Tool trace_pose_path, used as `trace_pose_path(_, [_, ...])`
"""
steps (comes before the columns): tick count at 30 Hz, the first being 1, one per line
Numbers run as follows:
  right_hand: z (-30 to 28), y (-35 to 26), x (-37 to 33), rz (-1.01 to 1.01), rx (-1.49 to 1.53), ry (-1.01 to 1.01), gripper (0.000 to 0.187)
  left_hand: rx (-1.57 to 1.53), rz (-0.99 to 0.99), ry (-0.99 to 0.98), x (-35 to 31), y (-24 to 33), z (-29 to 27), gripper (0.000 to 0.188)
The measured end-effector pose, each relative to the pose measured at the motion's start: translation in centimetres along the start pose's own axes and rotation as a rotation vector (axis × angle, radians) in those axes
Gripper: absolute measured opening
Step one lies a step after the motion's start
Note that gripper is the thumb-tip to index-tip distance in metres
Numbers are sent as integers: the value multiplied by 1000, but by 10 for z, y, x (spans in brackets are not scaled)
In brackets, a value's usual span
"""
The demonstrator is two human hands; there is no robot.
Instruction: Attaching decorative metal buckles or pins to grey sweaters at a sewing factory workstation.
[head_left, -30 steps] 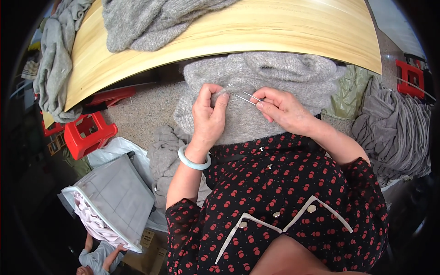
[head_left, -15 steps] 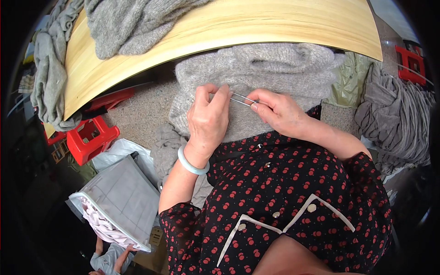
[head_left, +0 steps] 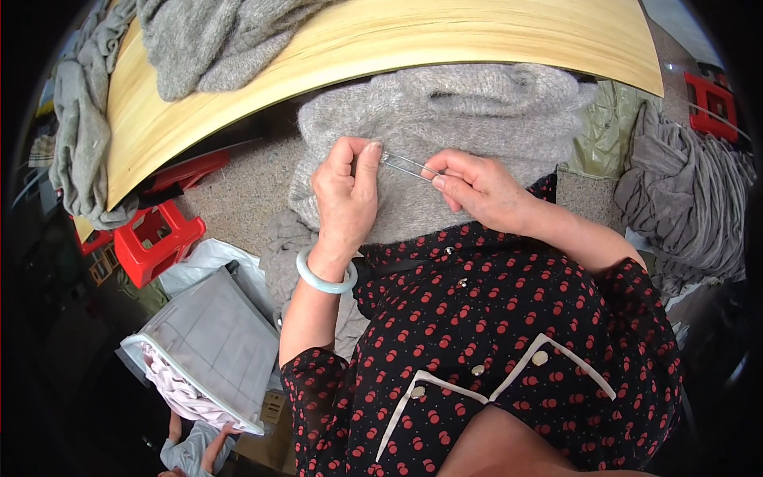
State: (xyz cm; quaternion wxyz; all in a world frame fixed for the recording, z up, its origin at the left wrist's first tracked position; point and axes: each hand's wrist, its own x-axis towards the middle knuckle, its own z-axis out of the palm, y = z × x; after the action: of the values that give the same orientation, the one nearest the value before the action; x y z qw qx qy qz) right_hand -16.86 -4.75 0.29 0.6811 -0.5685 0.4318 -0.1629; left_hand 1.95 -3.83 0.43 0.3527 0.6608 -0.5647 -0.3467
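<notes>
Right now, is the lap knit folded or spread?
Loosely folded, not flat: the knit shows thick folds near the table. Layers beneath: cannot tell.

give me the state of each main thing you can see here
left hand: thumb and forefinger closed, contents unclear
right hand: pinching thin metal tool
thin metal tool: held, pointing toward left hand
near grey knit: draped, creased
far grey knit: bunched on table
grey bin: open, pale pink cloth at its mouth
pale blue bracelet: worn below left hand
pleated grey cloth: gathered in folds

Bright centre, dark curved rim.
</notes>
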Motion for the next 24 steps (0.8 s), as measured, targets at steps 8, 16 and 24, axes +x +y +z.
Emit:
trace_pose_path(8, [-9, -6, 16, 7, -115, -129, 17, 50, 121, -48, 2, -7, -3, 10])
trace_pose_path(16, [-11, -5, 17, 193, 302, -195, 17, -389, -166, -231, 12, -27, -11, 12])
trace_pose_path(24, [-6, -7, 21, 150, 134, -117, 17, 21, -44, -202, 6, -8, -21, 15])
